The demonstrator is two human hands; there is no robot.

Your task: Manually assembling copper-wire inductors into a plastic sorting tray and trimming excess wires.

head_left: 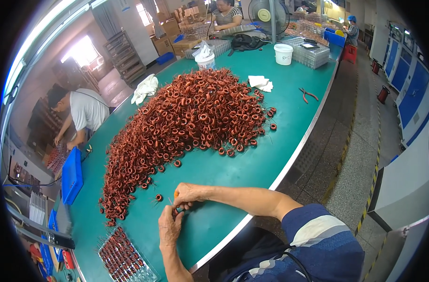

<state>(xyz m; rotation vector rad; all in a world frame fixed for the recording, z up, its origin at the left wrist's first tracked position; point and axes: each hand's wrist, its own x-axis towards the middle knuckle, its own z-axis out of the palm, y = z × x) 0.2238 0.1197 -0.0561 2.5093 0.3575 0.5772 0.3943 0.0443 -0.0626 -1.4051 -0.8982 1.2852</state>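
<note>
My left hand [169,227] holds a small red-brown ring coil [177,212] between thumb and fingers, low over the green table. Against it, my right hand [189,193] is closed, with a bit of orange showing at its fingertips; what it grips is mostly hidden. A thin wire end sticks up between the two hands. Just beyond them lies a single loose ring coil [159,198]. A great heap of the same coils [191,115], with wire leads poking out, spreads across the table. To the left of my left hand, a clear plastic tray [147,273] holds rows of coils.
Red-handled pliers [309,95] lie at the right. White cloths [145,89], two white buckets [283,54] and stacked clear trays [310,51] stand around the heap. A blue bin [72,176] sits on the left edge, where a co-worker [88,109] bends over trays. Others sit farther back.
</note>
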